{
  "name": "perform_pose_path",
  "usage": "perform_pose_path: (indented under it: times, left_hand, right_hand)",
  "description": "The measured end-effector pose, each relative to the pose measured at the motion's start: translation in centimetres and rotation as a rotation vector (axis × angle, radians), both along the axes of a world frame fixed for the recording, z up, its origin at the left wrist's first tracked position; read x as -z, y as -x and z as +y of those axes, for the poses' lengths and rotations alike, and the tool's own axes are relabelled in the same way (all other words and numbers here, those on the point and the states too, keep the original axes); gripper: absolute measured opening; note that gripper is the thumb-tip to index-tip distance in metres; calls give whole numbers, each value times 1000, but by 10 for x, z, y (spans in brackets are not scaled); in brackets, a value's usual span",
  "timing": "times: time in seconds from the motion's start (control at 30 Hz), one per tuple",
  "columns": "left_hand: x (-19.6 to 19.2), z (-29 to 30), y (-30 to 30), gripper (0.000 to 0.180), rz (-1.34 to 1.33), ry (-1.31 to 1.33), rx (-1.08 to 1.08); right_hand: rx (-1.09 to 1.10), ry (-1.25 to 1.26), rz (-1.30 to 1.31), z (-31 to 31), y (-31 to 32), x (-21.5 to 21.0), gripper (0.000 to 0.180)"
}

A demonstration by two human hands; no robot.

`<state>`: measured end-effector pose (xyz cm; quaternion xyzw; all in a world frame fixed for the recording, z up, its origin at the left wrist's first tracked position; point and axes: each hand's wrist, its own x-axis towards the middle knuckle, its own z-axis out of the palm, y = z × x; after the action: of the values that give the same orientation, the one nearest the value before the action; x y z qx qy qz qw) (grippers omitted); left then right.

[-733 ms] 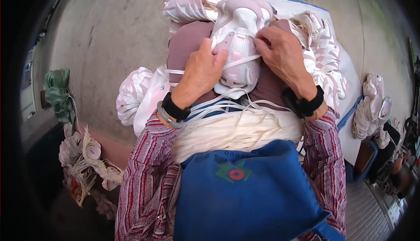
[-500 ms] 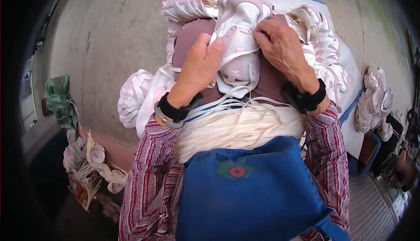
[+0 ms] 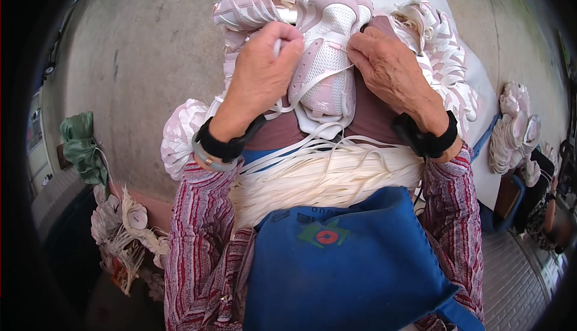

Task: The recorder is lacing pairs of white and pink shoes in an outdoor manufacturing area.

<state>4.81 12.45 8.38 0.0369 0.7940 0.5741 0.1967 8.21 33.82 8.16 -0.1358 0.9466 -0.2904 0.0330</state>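
Note:
A pale pink and white shoe upper (image 3: 327, 60) lies between my knees, its tongue toward me. A white shoelace (image 3: 315, 83) crosses its front from the left eyelet edge toward my right hand. My left hand (image 3: 261, 75) is raised just left of the upper, fingers closed, with a bit of white lace showing between thumb and forefinger. At the upper's right edge, my right hand (image 3: 393, 72) pinches the lace; its fingertips are partly hidden. A thick bundle of white laces (image 3: 330, 175) lies across my lap.
Laced pink-white uppers (image 3: 258, 3) sit beyond my knees, with more stacked at right (image 3: 445, 54) on a white sheet (image 3: 481, 85). A blue cloth bag (image 3: 342, 271) covers my lap. A green bag (image 3: 81, 145) hangs at left. Bundled uppers (image 3: 511, 127) stand far right.
My left hand has moved up and left, away from the shoe upper, with the lace in it. My right hand stays at the right edge, nearly in place.

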Motion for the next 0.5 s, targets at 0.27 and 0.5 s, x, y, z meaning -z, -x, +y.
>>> perform_pose_path:
  times: [0.27, 0.5]
  left_hand:
    - [13, 15, 8, 18, 36, 77, 194]
    - [15, 20, 13, 20, 134, 147, 281]
  right_hand:
    - [-41, 11, 2, 3, 3, 3, 15]
    - [-6, 130, 16, 9, 8, 12, 13]
